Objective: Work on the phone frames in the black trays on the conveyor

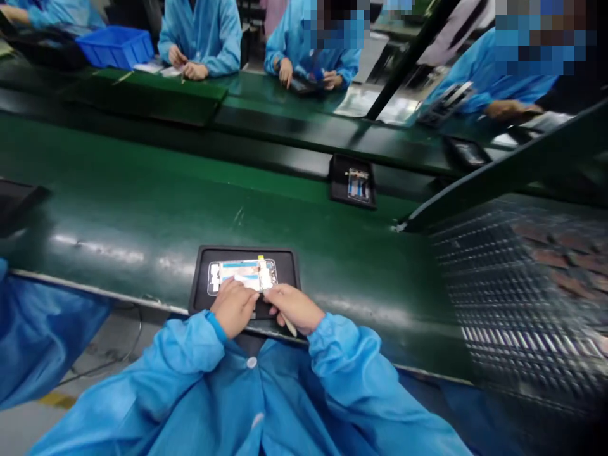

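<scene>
An opened phone body (240,283) with white and blue parts and a small yellow tab lies in a shallow black tray (293,269) on the bench before me. My left hand (235,309) rests over the phone's lower edge, fingers bent together and gripping it there. At the lower right corner of the phone is my right hand (295,308), closed around a pale thin stick-like tool (289,326). The tool's butt end sticks out below the palm; its working tip is hidden by my fingers.
Another black tray (338,183) with a phone body stands farther back on the green bench (142,202). A wire rack (513,304) and slanted dark beam (475,174) are on the right. Co-workers in blue sit opposite, near a blue bin (116,47). A dark tray (16,196) lies left.
</scene>
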The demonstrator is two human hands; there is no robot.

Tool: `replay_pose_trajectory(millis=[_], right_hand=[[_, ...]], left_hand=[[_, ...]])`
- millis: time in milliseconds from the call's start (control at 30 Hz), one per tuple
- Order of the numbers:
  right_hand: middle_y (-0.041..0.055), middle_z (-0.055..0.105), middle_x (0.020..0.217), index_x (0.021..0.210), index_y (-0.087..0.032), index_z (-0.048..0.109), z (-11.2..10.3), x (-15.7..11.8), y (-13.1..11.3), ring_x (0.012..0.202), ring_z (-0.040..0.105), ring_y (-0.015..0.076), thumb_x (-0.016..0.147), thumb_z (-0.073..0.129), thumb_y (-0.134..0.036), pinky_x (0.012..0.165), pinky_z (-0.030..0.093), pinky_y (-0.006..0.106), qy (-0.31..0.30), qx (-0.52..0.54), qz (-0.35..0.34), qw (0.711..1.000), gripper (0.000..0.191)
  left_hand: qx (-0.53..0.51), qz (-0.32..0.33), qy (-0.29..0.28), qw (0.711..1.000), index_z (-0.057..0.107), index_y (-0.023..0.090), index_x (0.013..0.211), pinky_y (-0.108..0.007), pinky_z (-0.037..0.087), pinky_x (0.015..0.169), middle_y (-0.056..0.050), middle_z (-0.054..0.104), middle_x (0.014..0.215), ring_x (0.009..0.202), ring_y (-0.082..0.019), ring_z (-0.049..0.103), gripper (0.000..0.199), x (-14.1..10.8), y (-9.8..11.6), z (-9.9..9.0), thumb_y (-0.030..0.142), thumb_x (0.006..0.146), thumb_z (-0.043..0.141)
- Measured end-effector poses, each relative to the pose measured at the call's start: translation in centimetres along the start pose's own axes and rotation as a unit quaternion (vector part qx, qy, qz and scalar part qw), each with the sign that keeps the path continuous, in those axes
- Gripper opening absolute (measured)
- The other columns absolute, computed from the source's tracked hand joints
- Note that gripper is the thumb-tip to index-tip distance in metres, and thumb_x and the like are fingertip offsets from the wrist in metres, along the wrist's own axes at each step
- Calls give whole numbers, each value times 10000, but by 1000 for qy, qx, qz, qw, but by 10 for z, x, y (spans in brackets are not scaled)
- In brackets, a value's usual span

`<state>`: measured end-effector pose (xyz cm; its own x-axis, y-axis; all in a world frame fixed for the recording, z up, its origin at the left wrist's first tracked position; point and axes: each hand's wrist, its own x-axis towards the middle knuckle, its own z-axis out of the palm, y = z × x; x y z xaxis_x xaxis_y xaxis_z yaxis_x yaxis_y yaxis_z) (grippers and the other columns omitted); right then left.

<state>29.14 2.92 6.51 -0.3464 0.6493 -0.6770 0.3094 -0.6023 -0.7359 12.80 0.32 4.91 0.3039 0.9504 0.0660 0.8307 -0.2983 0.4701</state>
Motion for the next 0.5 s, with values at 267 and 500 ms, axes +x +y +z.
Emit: replay_pose_trajectory(millis=[267, 500], right_hand=[[-28, 537, 655, 1078, -173, 439, -5, 4, -3, 516, 497, 59, 804, 499, -265, 475, 394, 148, 150, 306, -16, 940, 296], [87, 619, 924, 1102, -148, 444, -3, 13, 3, 805, 583, 138, 848, 308, -480, 721, 463, 258, 329, 103, -166, 924, 439]], left_hand=[[101, 15, 29, 994, 608, 169, 837, -425, 287, 967, -44, 620, 873, 1026, -244, 466, 256, 2, 8, 5, 233, 854, 360], [134, 29, 34, 990, 598, 158, 794, -401, 288, 956, -30, 634, 802, 887, -191, 545, 239, 8, 11, 7, 192, 851, 368]])
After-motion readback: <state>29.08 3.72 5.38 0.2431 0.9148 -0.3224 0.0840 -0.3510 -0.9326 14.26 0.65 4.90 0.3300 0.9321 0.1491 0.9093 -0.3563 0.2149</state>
